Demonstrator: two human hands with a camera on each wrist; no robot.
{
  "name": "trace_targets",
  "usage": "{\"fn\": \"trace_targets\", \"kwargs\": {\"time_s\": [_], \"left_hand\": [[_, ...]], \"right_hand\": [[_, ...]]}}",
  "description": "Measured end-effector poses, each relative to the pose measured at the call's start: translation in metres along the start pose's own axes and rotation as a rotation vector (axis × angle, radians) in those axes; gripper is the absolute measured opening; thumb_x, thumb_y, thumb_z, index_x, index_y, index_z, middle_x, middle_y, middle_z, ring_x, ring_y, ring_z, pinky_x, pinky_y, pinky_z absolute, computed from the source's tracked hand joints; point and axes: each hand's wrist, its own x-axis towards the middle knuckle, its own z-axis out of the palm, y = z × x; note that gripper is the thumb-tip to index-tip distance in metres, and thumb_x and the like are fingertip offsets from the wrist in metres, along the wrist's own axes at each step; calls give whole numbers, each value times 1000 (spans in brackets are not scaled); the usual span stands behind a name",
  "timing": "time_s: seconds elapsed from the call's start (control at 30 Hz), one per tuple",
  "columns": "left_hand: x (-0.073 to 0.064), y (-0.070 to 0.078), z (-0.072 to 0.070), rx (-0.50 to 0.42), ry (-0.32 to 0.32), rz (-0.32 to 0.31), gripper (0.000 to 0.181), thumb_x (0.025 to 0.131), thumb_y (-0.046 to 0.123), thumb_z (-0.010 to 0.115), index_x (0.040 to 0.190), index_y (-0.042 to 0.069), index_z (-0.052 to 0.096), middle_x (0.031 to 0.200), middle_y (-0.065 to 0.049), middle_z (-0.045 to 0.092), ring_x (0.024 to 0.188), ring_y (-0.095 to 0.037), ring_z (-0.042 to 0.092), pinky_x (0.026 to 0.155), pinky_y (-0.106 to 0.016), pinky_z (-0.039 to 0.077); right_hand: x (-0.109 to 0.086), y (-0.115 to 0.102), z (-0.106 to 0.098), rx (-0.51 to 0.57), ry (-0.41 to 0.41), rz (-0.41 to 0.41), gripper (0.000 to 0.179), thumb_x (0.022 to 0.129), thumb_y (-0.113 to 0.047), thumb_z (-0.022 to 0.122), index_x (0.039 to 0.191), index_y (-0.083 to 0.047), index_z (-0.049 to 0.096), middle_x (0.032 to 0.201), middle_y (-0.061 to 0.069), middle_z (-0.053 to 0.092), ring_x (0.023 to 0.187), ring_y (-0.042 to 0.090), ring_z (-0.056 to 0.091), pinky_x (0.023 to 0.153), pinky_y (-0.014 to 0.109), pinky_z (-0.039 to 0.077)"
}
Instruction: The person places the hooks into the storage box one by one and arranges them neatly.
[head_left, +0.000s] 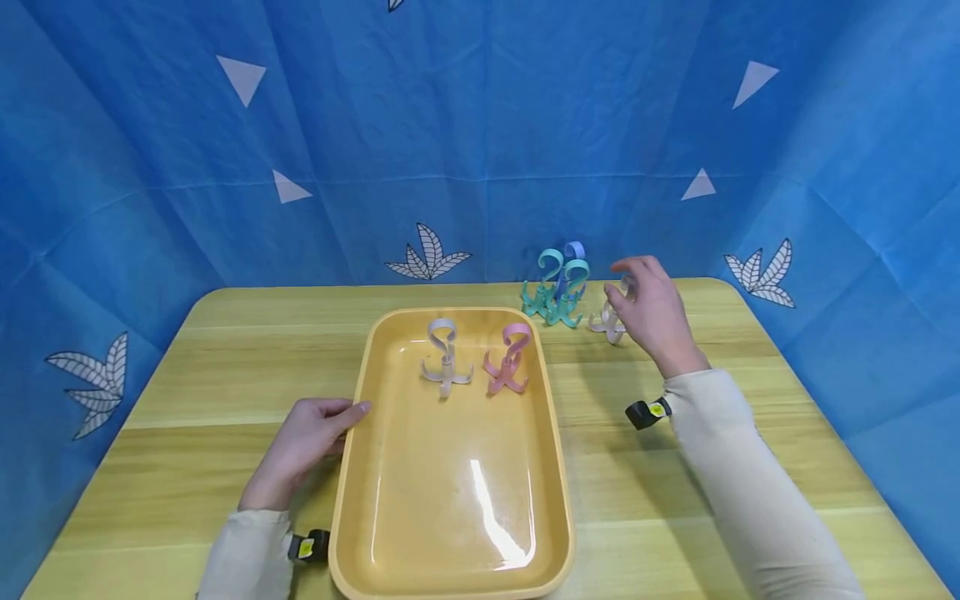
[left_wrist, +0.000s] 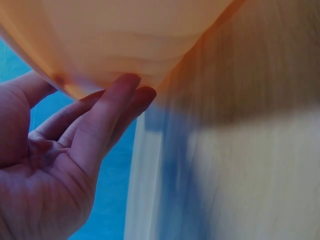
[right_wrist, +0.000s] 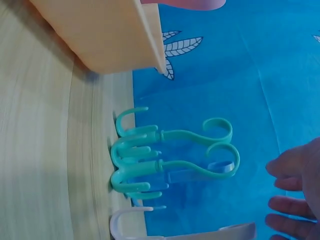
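Note:
My left hand (head_left: 318,437) pinches the left rim of a yellow-orange plastic tray (head_left: 564,467), thumb over the edge and fingers against the outer wall. In the left wrist view, the fingers (left_wrist: 112,107) bear on the tray's outside. My right hand (head_left: 652,308) hovers at a whitish four-pronged hook (head_left: 607,321) at the table's back right, thumb and fingers spread apart around its top. In the right wrist view this hook runs along the bottom edge, partly cut off. Inside the tray stand a pale grey-white hook (head_left: 447,371) and a pink hook (head_left: 507,371), both upright.
Two green hooks (head_left: 562,310) and a blue hook (head_left: 574,252) stand clustered just left of the right hand, beyond the tray's far right corner. A blue cloth (head_left: 487,150) with leaf and triangle prints rises behind the wooden table (head_left: 255,350).

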Motion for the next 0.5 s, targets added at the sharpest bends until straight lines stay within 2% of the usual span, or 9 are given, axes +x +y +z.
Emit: {"fn": "trace_targets", "kwargs": {"time_s": [0.17,0.23,0.5], "left_hand": [[0,2,-1,14,-16,0,45,99,23,63,120,-16,61,104,-22,69,86,-29,70,73,-40,60],[-1,2,-1,16,-19,1,44,99,23,63,119,-16,61,103,-22,69,86,-29,70,74,-39,60],[-1,3,0,9,-25,-2,46,99,24,63,121,-16,60,106,-22,68,88,-29,70,74,-39,60]], "right_hand": [[0,4,-4,-25,-16,68,38,100,-18,57,133,1,56,143,23,45,127,44,44,101,60,39],[0,6,-5,-42,-17,91,39,101,-19,55,134,2,55,144,24,44,129,46,42,101,61,38],[3,15,1,-69,24,147,40,99,-20,56,130,5,57,126,29,53,112,47,51,91,60,43]]}}
